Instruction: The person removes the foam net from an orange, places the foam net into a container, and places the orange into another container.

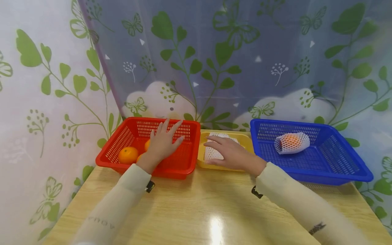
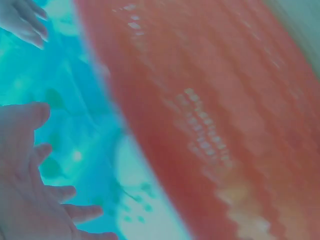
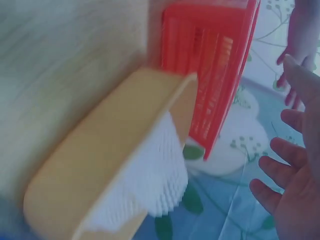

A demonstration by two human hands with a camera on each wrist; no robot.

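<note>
My left hand [image 1: 160, 144] hovers over the red basket [image 1: 186, 149] with its fingers spread, holding nothing. Beneath and beside it lie oranges [image 1: 128, 155], some of them partly hidden by the hand. Above the small yellow tray [image 1: 247, 144] is my right hand [image 1: 232, 153], fingers apart and slightly bent. White foam net sleeves [image 1: 211, 153] lie in that tray, partly covered by the hand in the head view. In the right wrist view, the sleeves [image 3: 157, 170] stick up past the tray's rim, and the fingers [image 3: 277, 172] are away from them.
A blue basket [image 1: 333, 153] stands on the right, with an orange in a white foam net [image 1: 291, 143] inside. The three containers stand in a row at the back of a wooden table [image 1: 190, 211], against a patterned curtain [image 1: 208, 61].
</note>
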